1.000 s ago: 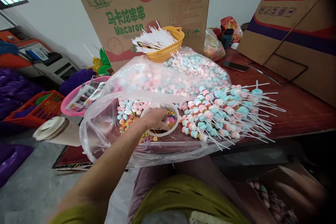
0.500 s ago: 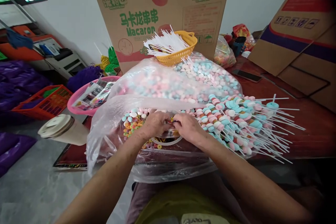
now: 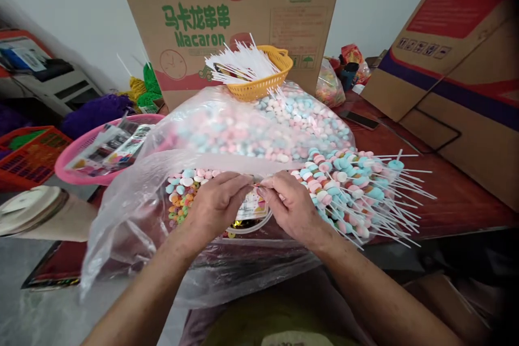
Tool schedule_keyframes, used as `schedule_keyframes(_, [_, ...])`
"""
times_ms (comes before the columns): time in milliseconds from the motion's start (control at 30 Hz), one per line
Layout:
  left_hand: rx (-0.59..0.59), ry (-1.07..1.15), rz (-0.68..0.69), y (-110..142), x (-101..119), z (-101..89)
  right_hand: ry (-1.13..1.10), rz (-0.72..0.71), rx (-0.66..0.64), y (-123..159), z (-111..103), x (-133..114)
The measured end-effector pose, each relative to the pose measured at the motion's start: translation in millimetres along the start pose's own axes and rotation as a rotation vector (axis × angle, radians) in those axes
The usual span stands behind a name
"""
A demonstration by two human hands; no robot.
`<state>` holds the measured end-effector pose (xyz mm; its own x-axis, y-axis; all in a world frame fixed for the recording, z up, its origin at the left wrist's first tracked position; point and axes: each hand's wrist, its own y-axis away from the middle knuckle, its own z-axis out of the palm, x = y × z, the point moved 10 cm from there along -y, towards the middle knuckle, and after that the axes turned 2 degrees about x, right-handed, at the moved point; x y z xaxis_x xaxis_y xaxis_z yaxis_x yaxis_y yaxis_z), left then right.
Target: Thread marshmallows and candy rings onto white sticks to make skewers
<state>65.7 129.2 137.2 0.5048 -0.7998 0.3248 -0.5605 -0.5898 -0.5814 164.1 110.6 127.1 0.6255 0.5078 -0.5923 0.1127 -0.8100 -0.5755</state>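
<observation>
My left hand [image 3: 221,197] and my right hand [image 3: 290,203] meet with bent fingers, both pinching a small thin strip [image 3: 256,184] whose kind I cannot make out. Just below the fingertips is a white packet with colourful print [image 3: 253,206], over a round white bowl [image 3: 263,225] holding shiny gold pieces [image 3: 243,224]. Colourful ring-shaped candies [image 3: 182,203] lie left of my left hand. Close by on the right is a pile of candy skewers [image 3: 348,184] in pink, blue and white, their white sticks pointing right.
Behind my hands, a large clear bag of marshmallows [image 3: 227,124] supports a yellow basket of white sticks [image 3: 259,89]. A pink basket with packets [image 3: 65,165] and a lidded paper cup [image 3: 73,216] stand left. Cardboard boxes [image 3: 300,27] rise behind; a phone [image 3: 360,119] lies right.
The view has shifted, so most things sit further left. My hands have turned slightly, the fingers still pinched together, and the printed packet below them shows more.
</observation>
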Motion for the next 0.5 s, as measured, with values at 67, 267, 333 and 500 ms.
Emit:
schedule_keyframes(67, [0.037,0.17,-0.154,9,-5,0.4,-0.071,0.045,-0.034,8,-8,-1])
schedule_keyframes(267, [-0.21,0.521,-0.232,17,20,35.0,-0.248,0.14,-0.199,29,-19,2])
schedule_keyframes(333, [-0.275,0.516,-0.223,20,25,43.0,-0.283,0.161,-0.196,34,-16,4])
schedule_keyframes(500, [-0.088,0.312,-0.245,31,21,36.8,-0.048,0.102,-0.062,35,-29,7])
